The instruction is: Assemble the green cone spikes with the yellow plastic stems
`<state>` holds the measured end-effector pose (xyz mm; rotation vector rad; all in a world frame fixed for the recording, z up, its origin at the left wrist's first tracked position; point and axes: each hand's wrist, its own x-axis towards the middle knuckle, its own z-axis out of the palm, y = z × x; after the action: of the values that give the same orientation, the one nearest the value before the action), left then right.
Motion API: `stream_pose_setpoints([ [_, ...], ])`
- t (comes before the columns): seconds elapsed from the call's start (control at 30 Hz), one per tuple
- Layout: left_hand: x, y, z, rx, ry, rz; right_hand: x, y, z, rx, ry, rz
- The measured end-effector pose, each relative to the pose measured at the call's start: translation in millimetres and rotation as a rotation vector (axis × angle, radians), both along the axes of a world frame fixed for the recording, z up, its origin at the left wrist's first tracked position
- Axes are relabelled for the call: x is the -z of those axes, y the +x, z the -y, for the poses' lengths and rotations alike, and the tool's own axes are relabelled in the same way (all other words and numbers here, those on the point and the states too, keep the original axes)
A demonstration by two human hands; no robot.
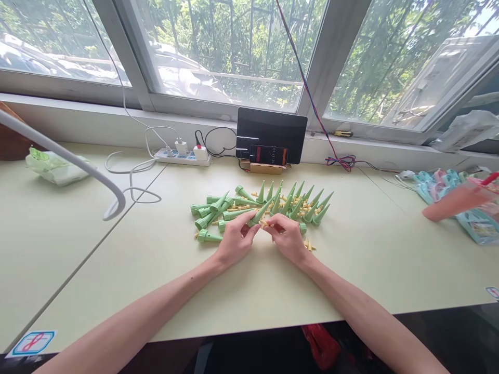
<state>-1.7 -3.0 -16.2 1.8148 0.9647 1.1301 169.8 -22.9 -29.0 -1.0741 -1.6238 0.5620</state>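
My left hand [238,235] is closed round a green plastic spike [260,212], its tip slanting up to the right. Close beside it, my right hand [286,235] pinches a small yellow plastic fitting [265,223] at the base of that spike; whether the two are joined is hidden by the fingers. Several green spikes [205,222] lie on their sides to the left. Behind and to the right, more green spikes [307,210] stand upright on their wide ends. Small yellow fittings [310,245] lie by my right hand, with others scattered among the spikes.
On the pale table [218,301], a tablet [273,130] with a phone [268,155] before it leans at the window. A power strip [185,157] and white cables are left of it. Plastic bags [448,187] and a pink cup [456,200] stand right; a green bag [58,166] lies left.
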Motion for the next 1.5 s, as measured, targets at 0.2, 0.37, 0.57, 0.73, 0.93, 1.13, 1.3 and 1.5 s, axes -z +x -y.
stream_pose_setpoints([
  [0.2,1.4,0.1,0.1,0.014,-0.009,0.019,-0.6,-0.8,1.4,-0.007,-0.019,0.009],
  [0.37,1.7,-0.1,0.0,0.055,-0.027,0.031,-1.8,-1.5,3.4,0.001,-0.028,0.038],
  [0.57,4.1,-1.2,-0.1,0.063,-0.014,0.025,-4.5,-2.6,5.2,0.014,-0.043,0.061],
  [0.73,8.4,-1.6,-1.0,0.049,0.015,0.014,-6.0,-3.2,5.3,-0.021,-0.119,0.003],
  [0.93,9.4,-1.4,-0.9,0.066,0.009,0.024,-8.4,-3.4,6.0,-0.07,-0.234,-0.08],
  [1.13,9.7,-1.7,-0.2,0.076,-0.005,0.027,-7.4,-2.5,6.1,-0.089,-0.274,-0.1],
  [1.3,10.1,-1.6,-0.2,0.066,-0.007,0.021,-7.1,-2.5,6.0,-0.074,-0.261,-0.068],
  [1.5,7.9,-1.7,1.0,0.061,-0.011,-0.006,-8.7,-1.9,6.6,-0.062,-0.224,-0.014],
])
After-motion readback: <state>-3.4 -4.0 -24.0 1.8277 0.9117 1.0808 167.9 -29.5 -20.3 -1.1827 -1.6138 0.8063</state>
